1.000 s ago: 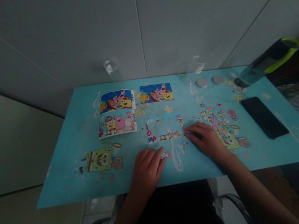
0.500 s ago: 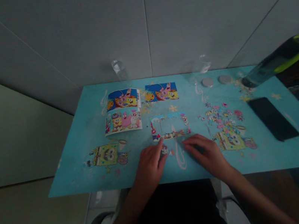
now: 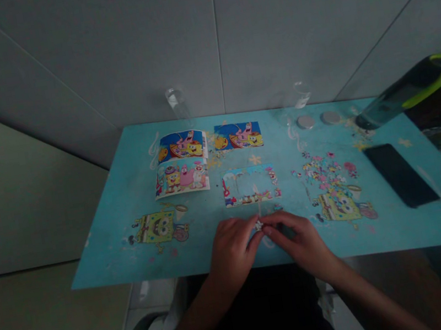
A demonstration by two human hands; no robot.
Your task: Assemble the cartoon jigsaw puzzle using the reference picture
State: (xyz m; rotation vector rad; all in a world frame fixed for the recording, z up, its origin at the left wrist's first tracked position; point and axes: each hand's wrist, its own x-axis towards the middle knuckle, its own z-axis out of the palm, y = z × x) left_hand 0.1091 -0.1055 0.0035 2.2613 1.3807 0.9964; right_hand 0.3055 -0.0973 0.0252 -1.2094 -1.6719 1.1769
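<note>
My left hand (image 3: pixel 233 246) and my right hand (image 3: pixel 299 239) meet at the near edge of the blue cartoon-printed table (image 3: pixel 126 202). Their fingertips pinch a small jigsaw piece (image 3: pixel 259 226) between them. Just beyond the hands lies a partly built puzzle (image 3: pixel 250 185), a rectangular frame of edge pieces with a bare middle. A heap of loose puzzle pieces (image 3: pixel 324 168) is scattered to the right of it.
Three cartoon picture cards (image 3: pixel 184 159) lie at the back left. Two clear tubes (image 3: pixel 174 101) and two round lids (image 3: pixel 314 120) stand along the far edge. A black phone (image 3: pixel 400 174) and a dark bottle with a green band (image 3: pixel 405 91) are at right.
Both hands have drawn back from the puzzle frame toward the table's near edge and come together, fingertips now joined on one small piece.
</note>
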